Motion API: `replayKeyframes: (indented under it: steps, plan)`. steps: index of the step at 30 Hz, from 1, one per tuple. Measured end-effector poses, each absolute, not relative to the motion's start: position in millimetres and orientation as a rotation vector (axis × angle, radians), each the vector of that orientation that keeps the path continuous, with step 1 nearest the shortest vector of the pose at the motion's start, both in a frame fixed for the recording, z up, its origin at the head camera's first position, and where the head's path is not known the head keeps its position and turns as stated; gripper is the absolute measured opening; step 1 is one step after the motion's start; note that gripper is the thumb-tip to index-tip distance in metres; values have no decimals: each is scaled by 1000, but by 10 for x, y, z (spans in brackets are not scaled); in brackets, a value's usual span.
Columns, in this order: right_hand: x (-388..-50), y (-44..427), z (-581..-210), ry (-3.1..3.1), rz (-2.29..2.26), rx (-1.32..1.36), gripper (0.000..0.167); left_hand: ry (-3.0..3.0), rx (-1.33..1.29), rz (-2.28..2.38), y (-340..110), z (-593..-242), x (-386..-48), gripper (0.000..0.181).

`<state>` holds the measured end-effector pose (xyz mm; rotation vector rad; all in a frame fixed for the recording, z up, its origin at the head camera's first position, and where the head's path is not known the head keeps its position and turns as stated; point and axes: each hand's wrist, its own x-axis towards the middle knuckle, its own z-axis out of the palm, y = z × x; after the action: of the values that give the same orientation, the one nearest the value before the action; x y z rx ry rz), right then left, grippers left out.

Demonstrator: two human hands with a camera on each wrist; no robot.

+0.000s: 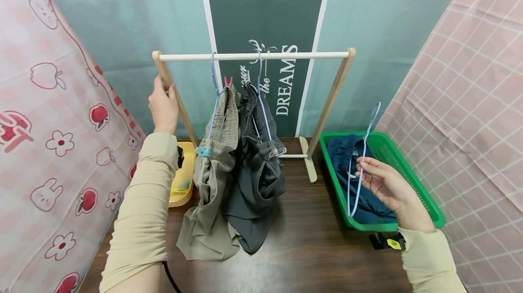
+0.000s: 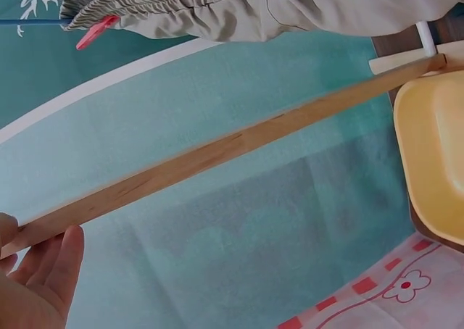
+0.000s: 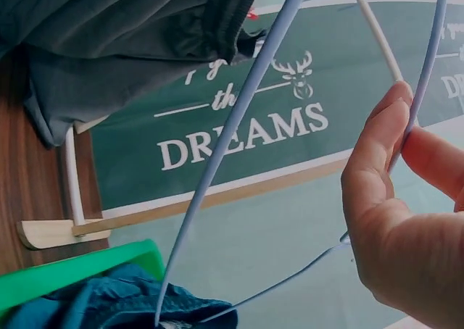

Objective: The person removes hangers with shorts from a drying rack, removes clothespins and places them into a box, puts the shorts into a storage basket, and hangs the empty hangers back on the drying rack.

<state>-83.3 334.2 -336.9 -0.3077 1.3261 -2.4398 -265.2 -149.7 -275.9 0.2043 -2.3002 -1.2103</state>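
On the left, my left hand [image 1: 164,106] grips the upper part of a wooden side post [image 2: 210,153] of a clothes rack, thumb on one side and fingers on the other. My right hand [image 1: 386,184] pinches a light blue hanger [image 1: 359,183] by its wire, above a green basket [image 1: 408,179]. Dark blue clothing [image 1: 347,148] lies in that basket, behind the hanger; whether the two are joined I cannot tell. Grey-beige trousers [image 1: 210,220] and dark grey trousers [image 1: 257,202] hang from the rack's white rail [image 1: 286,56] on blue hangers.
A pink clothespin [image 1: 228,82] and a turquoise clip [image 1: 203,152] sit on the beige trousers. Behind the left post stands a yellow tub [image 2: 435,126]. Patterned cloths enclose the sides, and a green curtain [image 1: 265,7] hangs at the back. Dark wood [image 1: 310,238] lies below.
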Motion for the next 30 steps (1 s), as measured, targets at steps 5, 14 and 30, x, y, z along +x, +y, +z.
replayKeyframes:
  steps: [5, 14, 30]
  plan:
    - [-811, 3333, -3330, 1280, -2475, -380, 38, -2333, 231, -1158, -1482, -2750, -2684, 41]
    - [-769, 3213, -3210, 1290, -2417, -488, 40, -2329, 226, -1145, -1489, -2770, -2709, 39]
    - [-822, 2984, -3120, 1538, -2330, -536, 36, -2331, 213, -1150, -1511, -2775, -2702, 38]
